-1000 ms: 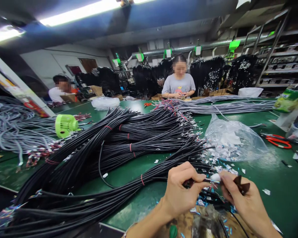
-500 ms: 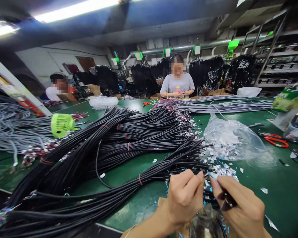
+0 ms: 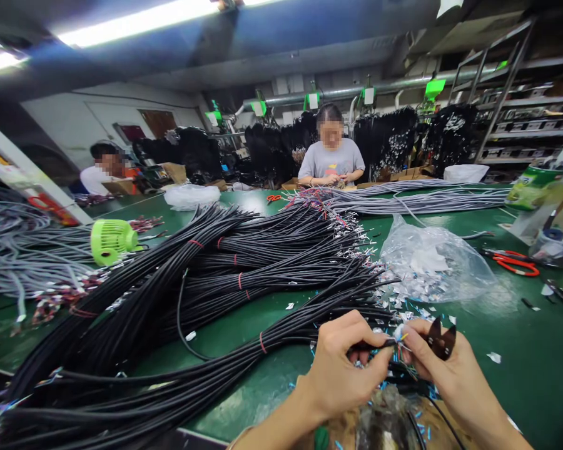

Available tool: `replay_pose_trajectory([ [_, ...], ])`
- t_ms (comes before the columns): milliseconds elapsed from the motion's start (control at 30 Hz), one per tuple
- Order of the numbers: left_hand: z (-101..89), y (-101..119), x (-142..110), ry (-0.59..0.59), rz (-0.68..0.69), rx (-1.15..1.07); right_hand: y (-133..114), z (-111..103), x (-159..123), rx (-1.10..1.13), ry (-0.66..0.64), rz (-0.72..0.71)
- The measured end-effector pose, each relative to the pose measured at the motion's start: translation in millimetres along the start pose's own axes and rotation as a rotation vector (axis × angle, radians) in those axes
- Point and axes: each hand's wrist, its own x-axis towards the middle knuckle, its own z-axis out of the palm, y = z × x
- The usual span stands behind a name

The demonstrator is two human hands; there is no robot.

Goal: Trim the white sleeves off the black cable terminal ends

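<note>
My left hand [image 3: 342, 362] is closed, its thumb and fingers pinching a black cable [image 3: 374, 344] close to its stripped end. Thin coloured wires [image 3: 403, 350] fan out from that end, with a scrap of silvery foil among them. At these wires the fingertips of my right hand [image 3: 460, 369] are pressed together. Dark blades of a pair of snips [image 3: 441, 340] stick up from the same hand; their handles are hidden in the palm. Bundles of black cables [image 3: 281, 319], tied with red bands, lie to the left of my hands.
Foil scraps and blue bits litter the green table [image 3: 511, 319]. A clear plastic bag [image 3: 445, 256] lies beyond my hands, with red-handled pliers [image 3: 513, 262] to its right. A green fan [image 3: 112, 240] stands left, near grey cables [image 3: 42, 244]. A co-worker [image 3: 332, 156] sits across.
My right hand has turned, so the snips' blades now point up and show apart. The coloured wires at the cable end are now spread and visible. The view has shifted slightly.
</note>
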Motion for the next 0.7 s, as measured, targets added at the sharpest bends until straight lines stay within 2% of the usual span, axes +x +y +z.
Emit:
replay_pose_trajectory([
  [67, 2.1, 1.2, -1.7, 0.045, -0.002, 0.068, 1.1, 1.9, -1.2, -0.118, 0.061, -0.099],
  [200, 6.2, 0.8, -5.2, 0.120, 0.090, 0.220, 6.6, 4.9, -4.8, -0.399, 0.258, -0.490],
  [300, 5.6, -3.1, -4.9, 0.074, 0.144, 0.250, 13.5, 1.3, -4.4, -0.611, 0.228, -0.706],
  [400, -0.3, -5.5, -1.2, -0.031, 0.112, 0.216, 13.8, -6.7, -1.5, -0.759, 0.107, -0.835],
  [533, -9.5, -1.0, 4.7, -0.155, -0.020, 0.118, -0.7, -13.8, -1.3, -0.702, -0.025, -0.851],
  [600, -11.4, 2.0, 5.8, -0.123, -0.089, 0.069, -8.1, -14.2, -3.2, -0.554, 0.021, -0.778],
  [700, -10.9, 3.7, 4.8, 0.014, -0.166, 0.012, -9.2, -13.2, -4.5, -0.390, 0.217, -0.552],
])
